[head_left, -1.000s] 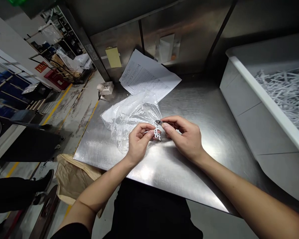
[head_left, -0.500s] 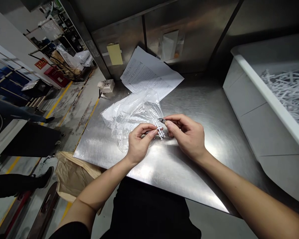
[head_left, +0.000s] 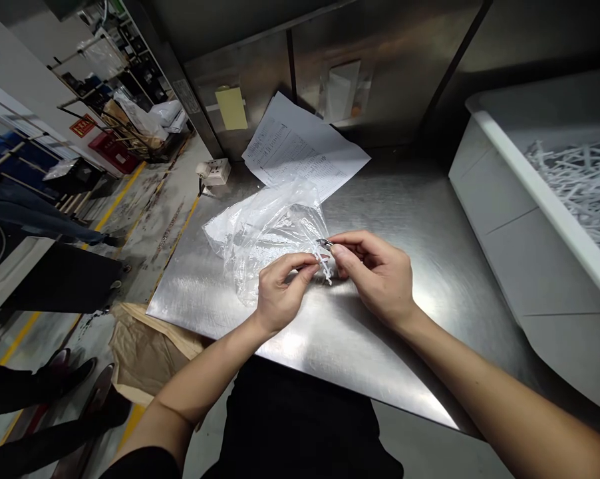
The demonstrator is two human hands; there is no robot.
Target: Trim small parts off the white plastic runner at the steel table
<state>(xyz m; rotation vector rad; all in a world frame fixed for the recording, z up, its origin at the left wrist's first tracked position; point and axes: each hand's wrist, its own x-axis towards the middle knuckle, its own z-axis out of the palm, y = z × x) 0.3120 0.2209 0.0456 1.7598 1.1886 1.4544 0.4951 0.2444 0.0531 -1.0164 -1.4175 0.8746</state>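
Since earlier frame, white plastic piece point(head_left: 324, 266) tilted, dropped slightly. Left hand point(head_left: 280, 293) pinches it; right hand point(head_left: 377, 276) pinches small cutter point(head_left: 324, 243) against it, mid-table point(head_left: 430, 266), beside clear bag point(head_left: 265, 233). Trimming step; next cut needs steady alignment.

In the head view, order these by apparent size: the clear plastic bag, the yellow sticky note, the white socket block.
1. Clear plastic bag, clearly largest.
2. Yellow sticky note.
3. White socket block, slightly smaller; these two look close.

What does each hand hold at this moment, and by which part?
The left hand pinches a small white plastic piece by its near end. The right hand holds a small metal tool by its handle, tip at the piece.
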